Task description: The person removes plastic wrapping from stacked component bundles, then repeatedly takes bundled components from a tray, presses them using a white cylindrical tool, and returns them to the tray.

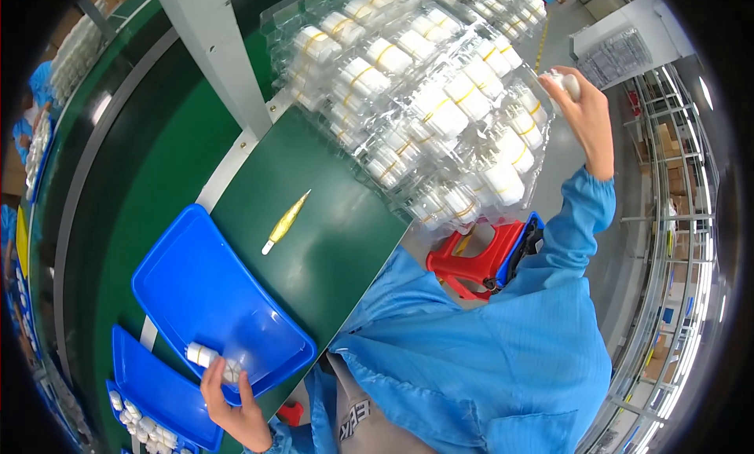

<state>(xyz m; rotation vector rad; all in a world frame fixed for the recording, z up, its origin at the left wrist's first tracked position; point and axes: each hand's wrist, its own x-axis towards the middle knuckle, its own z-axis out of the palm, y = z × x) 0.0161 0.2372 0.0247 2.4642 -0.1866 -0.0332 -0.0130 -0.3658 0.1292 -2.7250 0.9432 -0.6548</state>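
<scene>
My left hand (232, 403) reaches into a blue plastic tray (196, 281) at the lower left and holds a small white cylindrical part with a yellow band (206, 356) against the tray's floor. My right hand (585, 112) is raised at the upper right, fingers closed around a similar white part (567, 85) beside the edge of the clear blister trays (424, 100). Those stacked clear trays hold several white banded parts. Both arms wear blue sleeves.
A yellow-wrapped tool (286, 221) lies on the green work surface (314, 242). A second blue tray (157, 391) with several small white pieces sits at the lower left. A red stool (471, 258) stands below the table edge. Metal racks (667, 218) line the right.
</scene>
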